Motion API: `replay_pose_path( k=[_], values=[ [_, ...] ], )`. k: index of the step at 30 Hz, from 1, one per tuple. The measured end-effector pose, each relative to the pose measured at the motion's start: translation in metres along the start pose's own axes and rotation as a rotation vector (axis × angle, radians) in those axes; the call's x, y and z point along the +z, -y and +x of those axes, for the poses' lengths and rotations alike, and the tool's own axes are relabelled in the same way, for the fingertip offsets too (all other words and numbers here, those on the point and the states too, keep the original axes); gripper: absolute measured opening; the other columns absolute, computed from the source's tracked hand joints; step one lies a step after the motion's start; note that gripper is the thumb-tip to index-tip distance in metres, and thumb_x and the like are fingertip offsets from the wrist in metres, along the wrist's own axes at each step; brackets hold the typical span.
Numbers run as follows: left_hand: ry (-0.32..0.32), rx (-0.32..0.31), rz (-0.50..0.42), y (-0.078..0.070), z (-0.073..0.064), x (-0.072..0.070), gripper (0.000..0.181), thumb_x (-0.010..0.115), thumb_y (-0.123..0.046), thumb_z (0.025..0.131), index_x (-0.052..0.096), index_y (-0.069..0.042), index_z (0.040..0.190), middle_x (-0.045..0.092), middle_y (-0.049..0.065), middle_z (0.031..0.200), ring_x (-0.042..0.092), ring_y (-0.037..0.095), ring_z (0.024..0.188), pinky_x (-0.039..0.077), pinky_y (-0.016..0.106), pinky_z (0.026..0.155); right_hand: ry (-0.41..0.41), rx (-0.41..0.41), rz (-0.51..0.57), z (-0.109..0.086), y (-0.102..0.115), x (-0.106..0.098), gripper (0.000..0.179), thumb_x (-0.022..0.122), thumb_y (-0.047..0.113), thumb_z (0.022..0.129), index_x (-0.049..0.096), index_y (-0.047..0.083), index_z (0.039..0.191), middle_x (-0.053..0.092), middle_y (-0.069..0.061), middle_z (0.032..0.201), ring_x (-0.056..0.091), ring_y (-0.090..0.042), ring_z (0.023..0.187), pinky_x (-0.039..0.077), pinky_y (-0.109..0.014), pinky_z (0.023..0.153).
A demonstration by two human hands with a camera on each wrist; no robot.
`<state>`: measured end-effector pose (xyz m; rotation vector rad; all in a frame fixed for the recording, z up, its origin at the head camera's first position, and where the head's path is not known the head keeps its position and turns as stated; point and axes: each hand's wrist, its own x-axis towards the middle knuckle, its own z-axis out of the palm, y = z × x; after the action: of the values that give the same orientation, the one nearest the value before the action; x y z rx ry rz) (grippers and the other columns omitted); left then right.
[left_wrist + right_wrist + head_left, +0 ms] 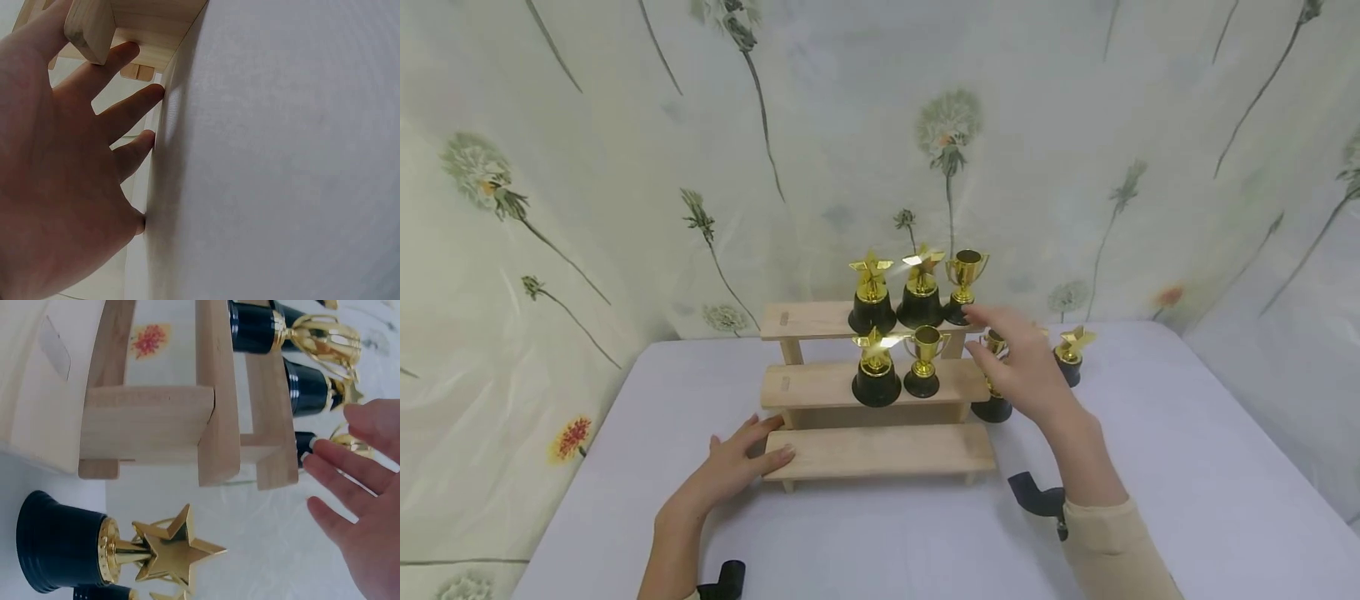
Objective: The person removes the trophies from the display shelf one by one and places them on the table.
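Observation:
A three-step wooden stand (883, 452) stands on the table. My left hand (733, 462) rests at the left end of its lowest step, thumb on top. In the left wrist view its other fingers (128, 119) spread out beside the stand. My right hand (1026, 367) holds nothing, fingers extended and apart, close to a gold cup trophy (967, 268) at the top step's right end. Two star trophies (872, 312) stand left of that cup. The middle step carries another star trophy (877, 385) and a cup trophy (922, 382).
Right of the stand, a black-based trophy (992, 410) stands on the table, partly behind my right hand. Farther right is a star trophy (1069, 354). A flower-printed sheet (850, 150) hangs behind the white-covered table (880, 542). Black wrist mounts (1036, 496) jut from my wrists.

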<state>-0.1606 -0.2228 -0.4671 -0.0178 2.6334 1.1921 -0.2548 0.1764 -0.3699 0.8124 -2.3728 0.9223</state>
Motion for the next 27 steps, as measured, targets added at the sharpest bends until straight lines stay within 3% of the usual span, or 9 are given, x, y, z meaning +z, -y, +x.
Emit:
replay_pose_path(
  k=[8, 16, 27],
  values=[
    [-0.015, 0.016, 0.008, 0.002, 0.002, 0.002, 0.076, 0.063, -0.063, 0.088, 0.046, -0.022, 0.15, 0.042, 0.009, 0.158, 0.014, 0.032, 0.156, -0.017, 0.071, 0.114, 0.039, -0.031, 0.057, -0.001, 0.013, 0.006, 0.058, 0.073, 0.008, 0.089, 0.053, 0.017, 0.143, 0.066, -0.007, 0.126, 0.06, -0.023, 0.12, 0.049, -0.046, 0.104],
    [-0.011, 0.009, 0.012, 0.002, 0.001, 0.002, 0.076, 0.063, -0.063, 0.088, 0.046, -0.023, 0.15, 0.04, 0.01, 0.158, 0.014, 0.032, 0.156, -0.016, 0.072, 0.114, 0.056, -0.109, 0.096, 0.0, 0.017, 0.011, 0.054, 0.073, 0.002, 0.088, 0.056, 0.009, 0.139, 0.068, -0.006, 0.124, 0.062, -0.022, 0.119, 0.051, -0.034, 0.1],
    [-0.017, 0.005, 0.016, 0.001, 0.001, 0.002, 0.077, 0.063, -0.063, 0.087, 0.045, -0.023, 0.15, 0.041, 0.01, 0.158, 0.015, 0.032, 0.156, -0.016, 0.072, 0.115, 0.107, -0.108, 0.089, -0.002, 0.023, 0.019, 0.055, 0.073, 0.007, 0.089, 0.055, 0.016, 0.141, 0.06, -0.001, 0.139, 0.059, -0.02, 0.125, 0.048, -0.042, 0.107]
  ],
)
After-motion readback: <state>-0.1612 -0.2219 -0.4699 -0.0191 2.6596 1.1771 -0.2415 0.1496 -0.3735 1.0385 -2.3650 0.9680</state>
